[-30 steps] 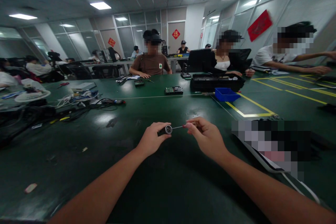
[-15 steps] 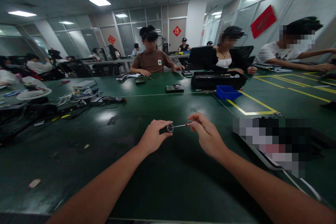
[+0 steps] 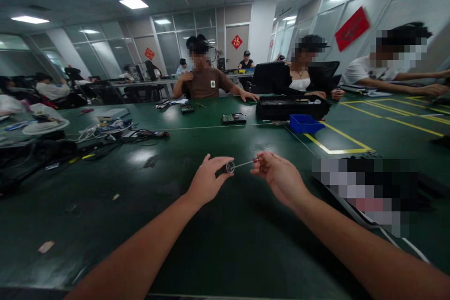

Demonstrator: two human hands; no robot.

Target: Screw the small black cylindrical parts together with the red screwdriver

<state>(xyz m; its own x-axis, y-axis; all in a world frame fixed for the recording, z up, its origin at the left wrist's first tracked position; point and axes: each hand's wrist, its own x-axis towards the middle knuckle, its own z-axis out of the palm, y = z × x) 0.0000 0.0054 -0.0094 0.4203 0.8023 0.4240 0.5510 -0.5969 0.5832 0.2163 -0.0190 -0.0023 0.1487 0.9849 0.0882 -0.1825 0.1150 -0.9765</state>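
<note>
My left hand [image 3: 207, 179] grips a small black cylindrical part [image 3: 229, 167] between thumb and fingers, its round, light-rimmed end turned toward my right hand. A screwdriver [image 3: 243, 164] with a thin metal shaft and a red handle end is pinched in my right hand [image 3: 279, 176]. The shaft's tip reaches the round end of the part; whether it goes inside I cannot tell. Both hands are above the green table [image 3: 211, 243], and the fingers of my right hand hide most of the handle.
Beyond my hands lie a bare hard drive [image 3: 234, 118], a blue bin [image 3: 305, 124] and a long black tray [image 3: 293, 108]. Tangled cables [image 3: 105, 136] spread at the left. A blurred-out flat object [image 3: 365, 197] lies right. A co-worker [image 3: 207, 82] sits opposite.
My right hand has turned and shifted slightly right, and the screwdriver's handle end is tilted higher. The left hand moved a little. The co-worker opposite raised one hand to the chest.
</note>
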